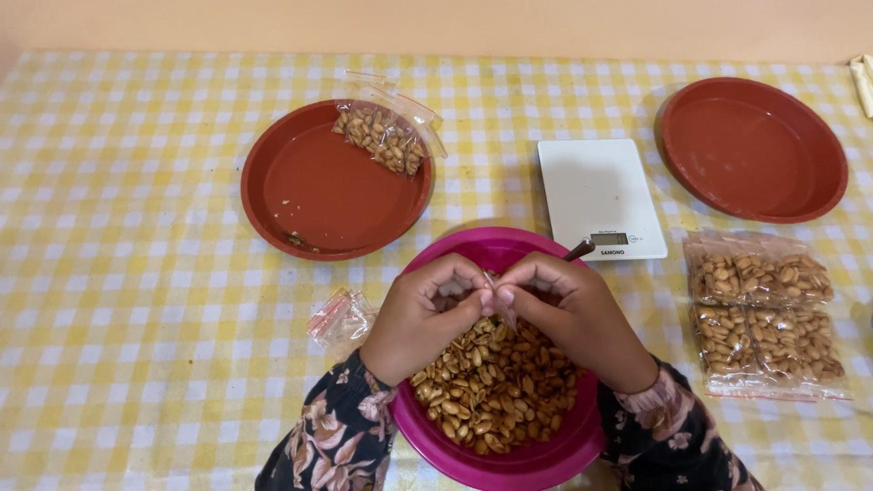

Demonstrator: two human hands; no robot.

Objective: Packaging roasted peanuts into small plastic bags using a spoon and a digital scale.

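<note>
At the bottom centre of the frame, the person's left hand (426, 314) and right hand (566, 309) meet above a pink bowl (509, 455) filled with roasted peanuts (496, 386). The fingers of both hands are pinched together on a small clear bag (502, 305), whose thin plastic hangs between the fingertips just over the nuts. A dark handle (578, 249) pokes out behind the right hand at the bowl's far rim. Both wrists wear dark floral sleeves.

Just left of the bowl, some empty clear bags (341, 318) lie crumpled on the yellow checked worktop (118, 273). In the upper left, a brown plate (318, 205) carries one filled bag of peanuts (386, 136) at its far edge. A white kitchen scale (598, 195) sits just beyond the bowl, right of centre. In the upper right lies a second brown plate (753, 150), and below it, at the right edge, several sealed packets of peanuts (766, 314) lie side by side.
</note>
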